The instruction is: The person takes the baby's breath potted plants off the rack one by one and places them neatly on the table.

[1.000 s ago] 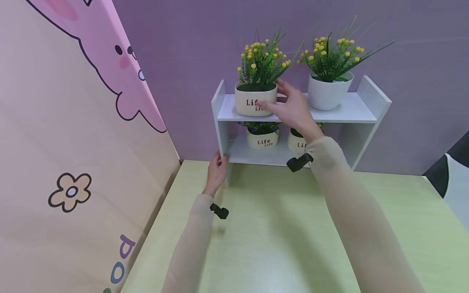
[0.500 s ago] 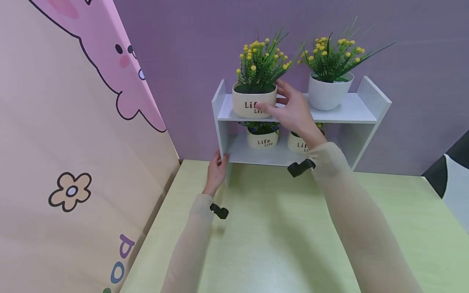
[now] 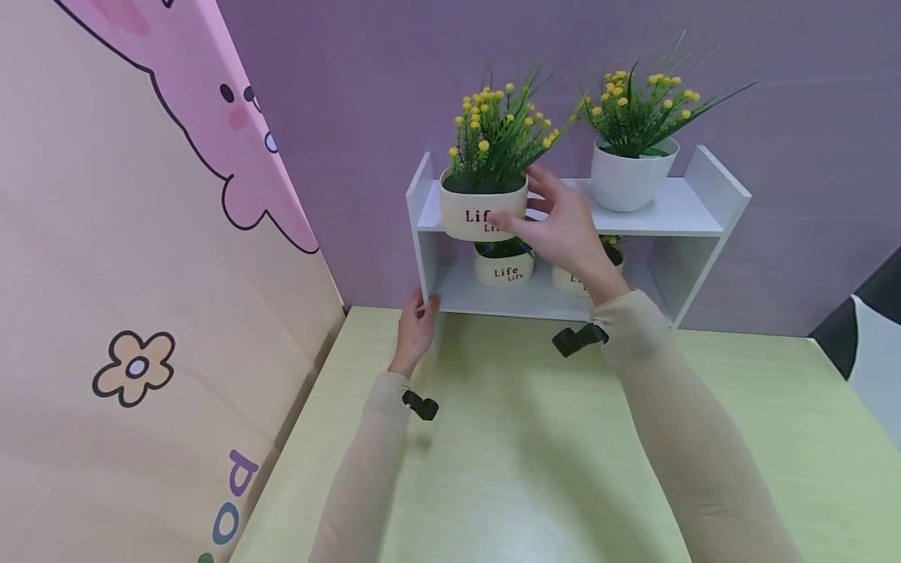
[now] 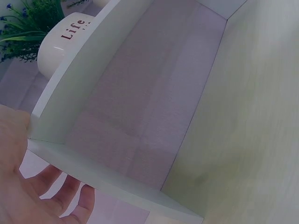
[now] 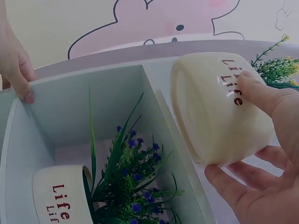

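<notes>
My right hand [image 3: 563, 227] grips a cream oval flowerpot [image 3: 468, 215] lettered "Life", its thumb on the front and its fingers at the side. Yellow flowers and grass blades grow from it. In the head view the pot's base overlaps the top board's front edge; in the right wrist view its underside [image 5: 187, 112] shows, so it is off the board. At lower left, my left hand [image 3: 414, 332] holds the side panel of a white two-tier shelf [image 3: 422, 262]. In the left wrist view its fingers [image 4: 70, 191] curl behind that panel.
A round white pot [image 3: 629, 184] with yellow flowers stands on the top board's right. Below are a cream pot with blue flowers [image 3: 503, 270] and another cream pot [image 3: 568, 281], partly hidden by my right arm. The shelf stands on a pale table [image 3: 507, 438] against a purple wall.
My right hand has drawn the yellow-flowered pot forward off the top board, slightly left and lower in view, past the front edge. The left hand has stayed on the shelf's side panel.
</notes>
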The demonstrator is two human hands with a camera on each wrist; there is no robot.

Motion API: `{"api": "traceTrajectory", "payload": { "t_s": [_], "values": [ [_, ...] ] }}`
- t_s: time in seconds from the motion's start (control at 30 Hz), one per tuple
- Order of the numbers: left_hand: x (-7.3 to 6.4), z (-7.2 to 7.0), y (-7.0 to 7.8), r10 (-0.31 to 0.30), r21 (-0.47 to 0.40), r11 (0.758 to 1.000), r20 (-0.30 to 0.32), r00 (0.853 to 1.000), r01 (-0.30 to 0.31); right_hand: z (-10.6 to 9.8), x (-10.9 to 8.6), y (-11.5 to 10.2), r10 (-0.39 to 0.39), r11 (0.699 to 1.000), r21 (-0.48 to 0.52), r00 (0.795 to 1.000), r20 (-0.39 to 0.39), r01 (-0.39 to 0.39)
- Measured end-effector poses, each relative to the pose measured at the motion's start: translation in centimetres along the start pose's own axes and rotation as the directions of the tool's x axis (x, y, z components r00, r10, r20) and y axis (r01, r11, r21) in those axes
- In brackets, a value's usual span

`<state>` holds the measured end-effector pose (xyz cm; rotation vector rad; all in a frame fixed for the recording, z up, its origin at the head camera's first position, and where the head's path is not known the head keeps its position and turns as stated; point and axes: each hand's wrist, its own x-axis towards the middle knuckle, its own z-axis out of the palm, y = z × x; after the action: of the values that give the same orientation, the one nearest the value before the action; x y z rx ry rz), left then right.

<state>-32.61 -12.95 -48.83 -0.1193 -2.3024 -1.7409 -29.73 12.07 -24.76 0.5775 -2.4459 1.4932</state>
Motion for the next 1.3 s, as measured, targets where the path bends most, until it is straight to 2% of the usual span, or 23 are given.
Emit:
{"api": "traceTrajectory", "payload": {
  "t_s": [0.2,0.37,0.93,1.3],
  "values": [
    [-0.1,0.0,0.1,0.003,-0.012,1.000,0.003,1.000,-0.003,0.6,-0.9,-0.1,-0.029,0.999,0.041,1.000,-0.003,0.029],
    [-0.1,-0.1,0.2,0.002,-0.017,1.000,0.008,1.000,-0.001,0.9,-1.4,0.1,0.004,0.999,0.050,1.000,0.015,-0.004],
    [0.0,-0.2,0.3,-0.011,-0.042,0.999,0.016,1.000,0.012,1.9,-3.0,-0.1,-0.038,0.999,0.024,0.999,0.015,0.038],
    [-0.1,-0.2,0.4,-0.015,-0.049,0.999,0.021,1.000,0.016,2.9,-4.1,0.6,-0.002,1.000,0.019,0.999,0.033,0.001]
  ]
}}
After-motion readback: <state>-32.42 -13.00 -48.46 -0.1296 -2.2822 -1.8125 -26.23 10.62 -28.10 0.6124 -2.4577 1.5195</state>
